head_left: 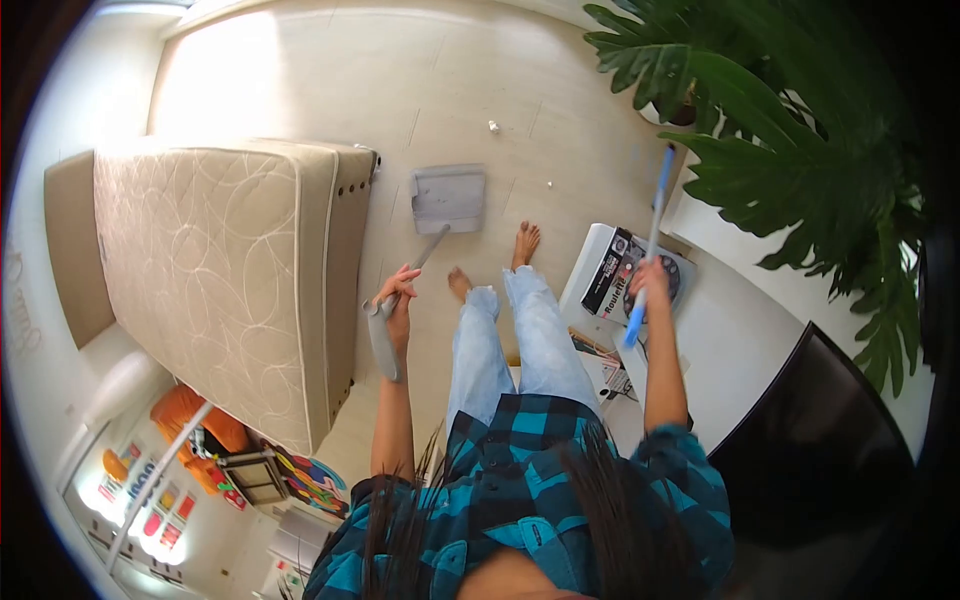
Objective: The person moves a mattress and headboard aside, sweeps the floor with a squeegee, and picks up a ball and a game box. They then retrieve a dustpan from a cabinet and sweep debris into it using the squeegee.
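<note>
My left hand grips the long grey handle of a dustpan, whose grey tray rests on the pale floor just ahead of my bare feet. My right hand is closed around a blue broom handle that runs up and away toward the plant; its brush end is hidden. A small bit of debris lies on the floor beyond the dustpan, and a smaller speck lies to its right.
A bare mattress on a bed base fills the left side. A large leafy plant stands at the right. A white table holds a boxed roulette game. A dark screen sits lower right.
</note>
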`<state>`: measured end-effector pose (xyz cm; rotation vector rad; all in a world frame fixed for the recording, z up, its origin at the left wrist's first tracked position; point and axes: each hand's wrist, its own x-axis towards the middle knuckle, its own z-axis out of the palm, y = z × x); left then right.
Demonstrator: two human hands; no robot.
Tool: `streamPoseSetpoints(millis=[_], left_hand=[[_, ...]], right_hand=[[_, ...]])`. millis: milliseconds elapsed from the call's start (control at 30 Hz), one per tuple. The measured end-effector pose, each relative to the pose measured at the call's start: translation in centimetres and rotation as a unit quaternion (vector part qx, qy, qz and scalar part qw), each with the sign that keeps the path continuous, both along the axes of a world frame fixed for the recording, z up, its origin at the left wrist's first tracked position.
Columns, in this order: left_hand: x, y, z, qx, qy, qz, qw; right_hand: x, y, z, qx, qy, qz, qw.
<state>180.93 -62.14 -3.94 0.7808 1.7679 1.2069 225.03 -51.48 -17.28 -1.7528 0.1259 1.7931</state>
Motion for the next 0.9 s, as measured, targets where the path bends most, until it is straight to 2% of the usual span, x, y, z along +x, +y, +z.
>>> streamPoseSetpoints(millis=[33, 67, 133, 167, 200, 267, 400, 467, 533, 667, 800, 900], left_hand=[[-0.1, -0.2, -0.2, -0.002, 0.002, 0.004, 1.0], [-0.1, -0.2, -0.4, -0.002, 0.004, 0.009, 1.0], [-0.6, -0.4, -1.2, 0.004, -0.001, 0.017, 1.0], [-0.7, -0.7, -1.6, 0.003, -0.006, 0.021, 1.0], [-0.7, -0.9, -1.8, 0.007, -0.008, 0.016, 1.0], [-1.1, -0.4, -2.4, 0.023, -0.01, 0.005, 1.0], [-1.9, -0.7, -3.8, 0.019, 0.006, -0.015, 1.0], [-2.0, -0.7, -4.3, 0.005, 0.006, -0.006, 1.0], [-2.2, -0.9, -4.7, 0.011, -0.009, 0.018, 1.0], [-2.0, -0.6, -4.4, -0.046, -0.039, 0.131, 0.989], [-2.4, -1.7, -6.2, -0.043, -0.034, 0.167, 0.984], [-2.6, -2.0, -5.9, -0.04, -0.035, 0.157, 0.986]], right_hand=[[-1.1, 2.9, 0.7, 0.059, -0.119, 0.084, 0.988], [0.3, 5.0, -2.6, -0.009, -0.001, 0.083, 0.997], [-3.2, 6.5, -8.5, 0.034, -0.059, 0.065, 0.996], [-6.3, 6.2, -9.5, 0.103, -0.143, 0.158, 0.972], [-10.2, 6.2, -8.2, 0.077, -0.128, 0.139, 0.979], [-17.5, 5.8, -8.3, 0.06, -0.173, 0.143, 0.973], [-28.5, 11.7, -7.5, 0.178, -0.158, 0.297, 0.925], [-32.6, 16.1, -9.3, 0.192, -0.221, 0.393, 0.872], [-36.3, 19.1, -8.9, 0.18, -0.279, 0.462, 0.822], [-40.8, 21.0, -8.3, 0.188, -0.257, 0.61, 0.726], [-41.4, 20.3, -9.3, 0.236, -0.268, 0.726, 0.587], [-36.2, 19.6, -11.4, 0.302, -0.299, 0.775, 0.469]])
